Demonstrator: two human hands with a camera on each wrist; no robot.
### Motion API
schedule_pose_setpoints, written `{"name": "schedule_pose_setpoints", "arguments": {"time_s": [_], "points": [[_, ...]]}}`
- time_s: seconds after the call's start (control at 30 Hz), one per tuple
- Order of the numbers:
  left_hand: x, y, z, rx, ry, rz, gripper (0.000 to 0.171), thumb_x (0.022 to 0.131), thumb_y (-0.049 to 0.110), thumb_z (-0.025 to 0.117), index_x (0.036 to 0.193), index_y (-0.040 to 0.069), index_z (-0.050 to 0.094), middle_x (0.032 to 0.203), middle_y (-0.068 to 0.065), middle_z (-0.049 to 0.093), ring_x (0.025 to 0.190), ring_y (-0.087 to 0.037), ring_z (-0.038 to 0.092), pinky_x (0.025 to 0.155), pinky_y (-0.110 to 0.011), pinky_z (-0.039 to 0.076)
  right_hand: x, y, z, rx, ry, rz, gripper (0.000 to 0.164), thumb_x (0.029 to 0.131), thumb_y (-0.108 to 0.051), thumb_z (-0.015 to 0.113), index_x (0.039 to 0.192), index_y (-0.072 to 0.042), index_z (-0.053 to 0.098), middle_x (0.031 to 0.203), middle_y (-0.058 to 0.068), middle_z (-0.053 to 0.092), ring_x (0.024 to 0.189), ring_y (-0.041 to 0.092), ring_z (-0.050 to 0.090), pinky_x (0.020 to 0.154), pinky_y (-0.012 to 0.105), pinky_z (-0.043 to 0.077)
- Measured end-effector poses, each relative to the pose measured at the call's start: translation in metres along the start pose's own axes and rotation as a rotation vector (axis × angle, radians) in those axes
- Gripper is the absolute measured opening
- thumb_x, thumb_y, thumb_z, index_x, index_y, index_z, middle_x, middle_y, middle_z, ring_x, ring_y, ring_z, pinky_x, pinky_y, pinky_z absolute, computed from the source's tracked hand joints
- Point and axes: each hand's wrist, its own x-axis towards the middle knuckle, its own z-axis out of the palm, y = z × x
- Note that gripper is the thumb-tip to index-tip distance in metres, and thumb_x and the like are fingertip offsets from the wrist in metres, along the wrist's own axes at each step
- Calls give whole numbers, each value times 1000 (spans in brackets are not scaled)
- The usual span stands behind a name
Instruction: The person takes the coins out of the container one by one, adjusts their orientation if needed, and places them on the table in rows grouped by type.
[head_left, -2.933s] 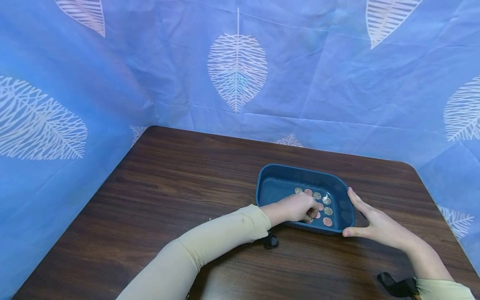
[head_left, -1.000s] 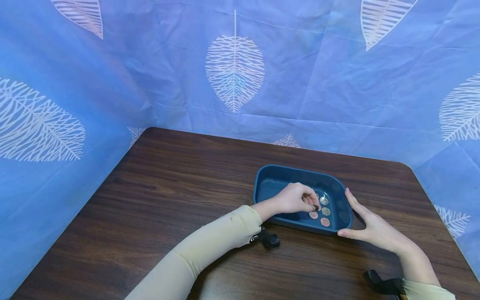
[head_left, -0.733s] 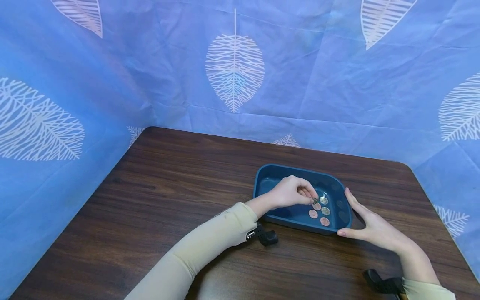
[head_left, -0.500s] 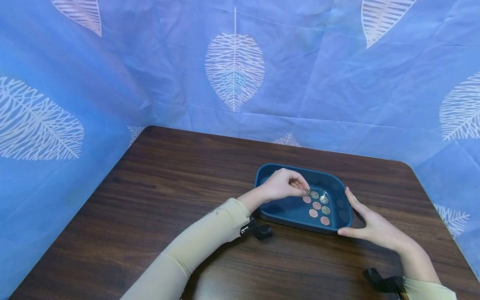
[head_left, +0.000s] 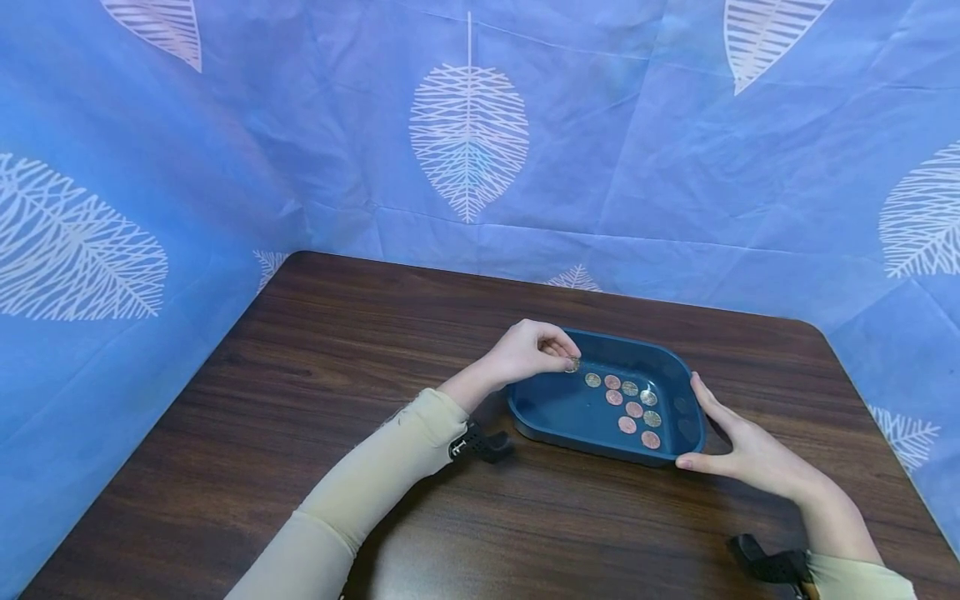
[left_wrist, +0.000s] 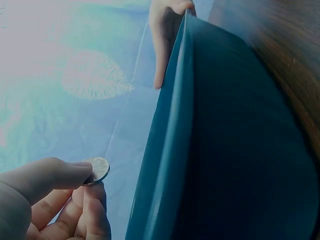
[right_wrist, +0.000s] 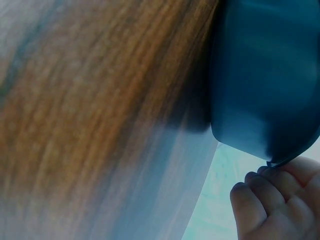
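Note:
In the head view my left hand (head_left: 521, 352) pinches a gold-coloured coin (head_left: 573, 364) between thumb and fingertips, over the left back part of a dark blue plastic bin (head_left: 551, 417). The left wrist view shows the coin (left_wrist: 99, 169) held by its edge, beside the bin's rim (left_wrist: 170, 130). My right hand (head_left: 753, 450) holds the bin's right end, thumb at the front corner and fingers at the back. Copper coins (head_left: 634, 409) and gold-coloured coins (head_left: 648, 398), several in all, lie flat on the right half of the bin's floor.
The bin stands on a dark wooden table (head_left: 360, 358), right of its middle and near the back edge. A blue cloth (head_left: 637, 167) with white leaf prints hangs behind and at both sides. Black wrist mounts (head_left: 483, 442) stick out below the forearms.
My left hand lifts a coin from the bin's front floor and moves left and toward the back, uncovering the other coins. My right hand stays at the bin's right end.

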Motion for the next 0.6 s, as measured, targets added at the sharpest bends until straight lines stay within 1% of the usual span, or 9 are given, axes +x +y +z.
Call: {"name": "schedule_pose_setpoints", "arguments": {"time_s": [0.07,0.13,0.27,0.4,0.6], "points": [[-3,-1,-5,-16,11,-9,12,83,12,66,94,10,69,84,2,65,76,-11,60,69,-26,51,0,0,0,0,0,2,104,80,-41,66,140,-34,-18,150,20,-4,126,54,17,82,68,31],[-6,-3,-12,-39,22,-15,13,83,12,66,95,8,69,84,1,65,77,-13,61,72,-31,52,0,0,-1,-2,0,3,104,80,-41,66,140,-34,-18,150,21,-3,126,55,17,81,68,31],[-13,-8,-25,-88,39,-39,16,83,13,66,98,7,68,87,-3,65,82,-25,60,77,-41,50,0,-2,-3,-8,0,3,104,80,-42,66,140,-33,-18,149,22,-2,125,55,18,81,67,32],[-20,-15,-37,-114,54,-59,19,83,13,66,100,4,66,90,-5,64,86,-31,58,79,-46,48,-1,-3,-4,-7,1,2,104,80,-41,66,140,-33,-18,149,22,-2,125,55,18,81,67,32],[-31,-26,-54,-121,112,-78,16,83,11,66,97,5,67,90,-7,63,85,-27,59,81,-49,46,0,-2,-3,-2,-2,8,103,81,-40,66,140,-33,-18,149,23,-1,126,55,17,81,68,31]]}}
